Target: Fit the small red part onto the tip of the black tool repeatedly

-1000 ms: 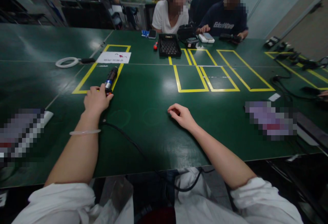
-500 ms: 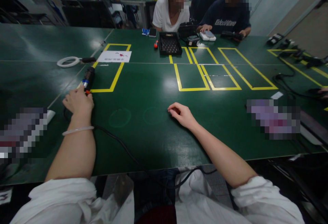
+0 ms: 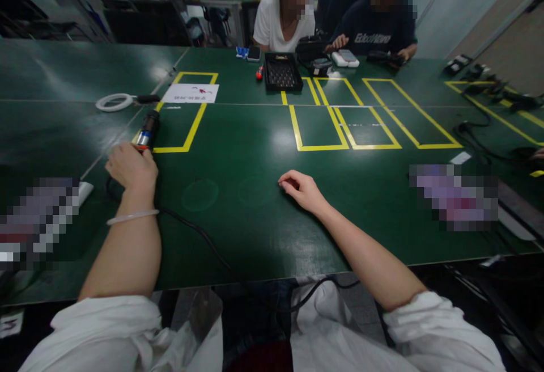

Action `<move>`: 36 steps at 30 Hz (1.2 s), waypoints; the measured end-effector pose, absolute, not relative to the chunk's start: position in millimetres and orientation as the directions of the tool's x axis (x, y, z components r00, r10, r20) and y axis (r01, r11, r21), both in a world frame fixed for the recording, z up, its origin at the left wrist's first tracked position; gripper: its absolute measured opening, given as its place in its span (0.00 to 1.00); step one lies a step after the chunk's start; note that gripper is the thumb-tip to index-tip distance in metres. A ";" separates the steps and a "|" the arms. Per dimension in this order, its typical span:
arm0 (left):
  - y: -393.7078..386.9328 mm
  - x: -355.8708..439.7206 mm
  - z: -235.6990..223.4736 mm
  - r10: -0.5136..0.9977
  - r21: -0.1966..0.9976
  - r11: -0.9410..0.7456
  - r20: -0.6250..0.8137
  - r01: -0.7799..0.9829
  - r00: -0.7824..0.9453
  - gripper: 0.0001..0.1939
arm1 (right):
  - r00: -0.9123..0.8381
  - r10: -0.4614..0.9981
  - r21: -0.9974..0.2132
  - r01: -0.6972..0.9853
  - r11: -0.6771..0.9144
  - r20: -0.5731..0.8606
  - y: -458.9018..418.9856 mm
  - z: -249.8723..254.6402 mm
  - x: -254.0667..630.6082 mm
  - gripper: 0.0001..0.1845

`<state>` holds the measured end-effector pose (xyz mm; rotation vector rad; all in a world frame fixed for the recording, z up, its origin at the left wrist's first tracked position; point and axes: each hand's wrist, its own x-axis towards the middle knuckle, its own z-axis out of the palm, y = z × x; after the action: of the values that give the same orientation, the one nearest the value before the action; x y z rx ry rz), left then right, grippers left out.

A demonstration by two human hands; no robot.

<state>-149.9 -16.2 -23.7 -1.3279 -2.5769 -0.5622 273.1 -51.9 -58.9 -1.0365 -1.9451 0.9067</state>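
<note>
Near the left side of the green table, my left hand [image 3: 134, 167] is closed around the near end of what looks like a corded electric screwdriver [image 3: 148, 128]. Its black body with a blue and silver band sticks out beyond my fingers and lies along the tabletop. My palm hides the rest of it. A black cord [image 3: 199, 230] runs from beside my left wrist over the table edge. My right hand [image 3: 301, 189] rests on the table to the right of two faint drawn circles [image 3: 199, 195]. Its fingers are curled with thumb and fingertips together; whether anything tiny is between them is unclear.
Yellow tape outlines [image 3: 321, 147] mark the table. A white paper card [image 3: 191, 93], a white coiled cable [image 3: 114, 102] and a black tray [image 3: 283, 72] of small parts lie farther back. Two people sit across the table. Blurred devices flank me, with black cables [image 3: 471, 134] at right.
My left hand has shifted slightly and its fingers now cover the red part near the tool's end. My right hand stays where it was.
</note>
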 end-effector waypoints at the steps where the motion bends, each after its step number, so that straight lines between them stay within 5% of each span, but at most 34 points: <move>1: -16.3 -147.2 -23.0 0.741 0.256 0.496 0.372 0.830 -0.558 0.21 | -0.400 0.875 -0.835 0.354 0.422 0.273 -51.9 -58.7 272.8 0.07; 6: -13.3 -100.7 -19.0 0.867 0.464 0.132 0.375 0.876 -0.329 0.18 | -0.396 0.878 -0.838 0.353 0.416 0.269 -51.8 -58.0 271.3 0.07; 9: -17.1 -42.5 -16.1 0.958 0.668 -0.096 0.264 0.738 -0.115 0.17 | -0.397 0.879 -0.842 0.350 0.411 0.264 -51.6 -58.2 271.4 0.07; 14: -42.7 45.7 -10.3 0.949 0.927 -0.075 -0.046 0.366 0.311 0.22 | -0.404 0.884 -0.914 0.214 0.343 0.237 -53.5 -58.7 270.9 0.12; 17: -56.9 66.6 -10.5 0.899 0.962 -0.011 -0.110 0.272 0.423 0.21 | -0.453 0.867 -0.955 0.097 0.281 0.209 -55.4 -58.5 269.1 0.21; 23: -59.6 65.8 -17.3 0.894 0.971 0.048 -0.145 0.233 0.423 0.17 | -0.473 0.861 -0.965 0.080 0.251 0.185 -56.7 -57.3 267.6 0.15; 36: -59.4 68.4 -26.5 0.869 0.972 0.068 -0.168 0.225 0.465 0.16 | -0.462 0.867 -0.954 0.127 0.272 0.186 -55.5 -56.8 267.8 0.17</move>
<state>68.4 -59.4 -26.5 -3.3819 -2.3707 -1.4908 267.8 -55.5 -56.8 -0.9046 -1.7926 1.2485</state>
